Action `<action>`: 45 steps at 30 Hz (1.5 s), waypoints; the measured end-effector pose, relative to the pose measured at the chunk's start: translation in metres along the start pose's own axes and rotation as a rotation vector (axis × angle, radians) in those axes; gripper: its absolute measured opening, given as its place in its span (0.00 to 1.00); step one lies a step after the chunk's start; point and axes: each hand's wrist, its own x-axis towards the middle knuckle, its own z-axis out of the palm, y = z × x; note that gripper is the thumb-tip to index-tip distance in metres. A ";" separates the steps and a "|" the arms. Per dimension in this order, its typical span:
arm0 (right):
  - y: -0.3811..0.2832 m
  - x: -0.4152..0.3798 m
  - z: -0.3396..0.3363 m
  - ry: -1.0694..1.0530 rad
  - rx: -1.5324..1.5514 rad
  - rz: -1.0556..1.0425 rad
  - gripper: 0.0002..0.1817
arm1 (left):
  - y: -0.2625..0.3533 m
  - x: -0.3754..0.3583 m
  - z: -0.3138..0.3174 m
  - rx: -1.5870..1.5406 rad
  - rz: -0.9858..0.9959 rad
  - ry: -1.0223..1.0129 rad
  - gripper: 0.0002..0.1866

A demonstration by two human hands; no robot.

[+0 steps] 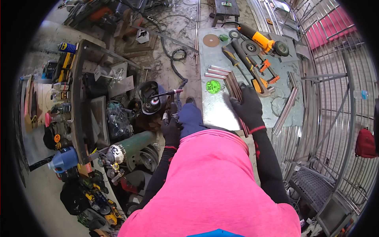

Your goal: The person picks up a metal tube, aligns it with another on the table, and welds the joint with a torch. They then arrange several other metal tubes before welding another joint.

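My left hand, in a black glove, is closed round the handle of a welding torch, whose pink-tipped end points up and right beside the metal table. On the table my gloved right hand rests over bent metal bars; its fingers lie against them, but whether they grip is hard to make out. A round green label is left of the bars. Above my right hand are a hammer, an orange clamp and a yellow angle grinder.
More bent bars lie at the table's right side. A green gas cylinder and a welding helmet are left of my legs. Cables run over the floor. A tool shelf stands at left, a barred wall at right.
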 end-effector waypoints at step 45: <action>0.005 0.020 0.078 0.108 -0.273 0.173 0.38 | 0.117 0.133 0.198 0.153 -0.157 -0.829 0.31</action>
